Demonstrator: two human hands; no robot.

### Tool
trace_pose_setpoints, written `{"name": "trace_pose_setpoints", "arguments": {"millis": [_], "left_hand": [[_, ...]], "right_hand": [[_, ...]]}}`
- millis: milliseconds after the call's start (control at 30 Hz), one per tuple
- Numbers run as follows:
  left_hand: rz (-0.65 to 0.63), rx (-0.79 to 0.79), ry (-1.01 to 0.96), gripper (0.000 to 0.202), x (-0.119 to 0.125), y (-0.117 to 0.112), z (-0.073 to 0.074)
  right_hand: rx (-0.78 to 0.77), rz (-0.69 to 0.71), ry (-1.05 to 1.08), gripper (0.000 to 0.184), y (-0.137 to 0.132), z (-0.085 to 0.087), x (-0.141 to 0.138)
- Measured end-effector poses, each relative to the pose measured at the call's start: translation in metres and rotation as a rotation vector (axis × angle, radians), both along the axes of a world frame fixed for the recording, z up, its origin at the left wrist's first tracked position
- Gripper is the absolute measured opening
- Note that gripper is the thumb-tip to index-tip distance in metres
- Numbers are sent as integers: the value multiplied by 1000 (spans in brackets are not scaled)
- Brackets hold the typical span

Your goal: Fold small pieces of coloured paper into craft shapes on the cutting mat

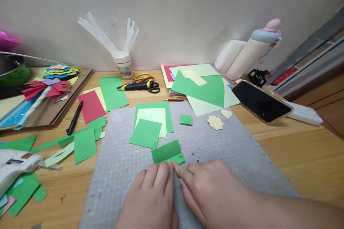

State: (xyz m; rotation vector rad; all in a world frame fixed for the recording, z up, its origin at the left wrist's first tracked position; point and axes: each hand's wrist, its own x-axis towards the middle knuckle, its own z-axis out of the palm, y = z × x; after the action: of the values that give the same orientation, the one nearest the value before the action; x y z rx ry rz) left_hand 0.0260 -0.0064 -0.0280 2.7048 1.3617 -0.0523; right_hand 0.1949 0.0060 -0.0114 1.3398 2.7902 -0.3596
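A small green paper [167,151] lies on the grey cutting mat [215,193], its near edge folded up in a strip. My left hand [152,196] presses that folded edge with its fingers held together. From the right, my right hand [212,186] touches the same fold with its index finger, the other fingers curled under. The two hands' fingertips meet at the crease. Just beyond lie a green square [146,133], a pale green sheet [153,114] and a small folded green piece [186,120]. A cream scalloped paper flower [215,122] and a cream paper heart [226,113] are further right.
A glue gun [16,168] and green scraps [85,145] lie left. Behind are a utility knife [138,86], scissors [153,87], a pencil [173,100] and paper cups [123,66] holding white strips. A phone [262,102] and a bottle [252,53] stand right.
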Motion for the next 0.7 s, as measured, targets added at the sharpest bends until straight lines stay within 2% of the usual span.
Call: {"name": "trace_pose_setpoints", "arguments": {"millis": [200,400,567,700], "left_hand": [[19,-4,7,47,1,1,0],[15,-39,10,58,3,1,3],[6,135,-16,40,-3,-2,3],[-17,156,82,28,-13,-6,7]], "right_hand": [[-29,-130,-138,25,1,6,2],[-39,-103,-132,20,7,9,1],[-33,-87,-131,19,8,10,2],[-30,-86,-129,19,8,10,3]]}}
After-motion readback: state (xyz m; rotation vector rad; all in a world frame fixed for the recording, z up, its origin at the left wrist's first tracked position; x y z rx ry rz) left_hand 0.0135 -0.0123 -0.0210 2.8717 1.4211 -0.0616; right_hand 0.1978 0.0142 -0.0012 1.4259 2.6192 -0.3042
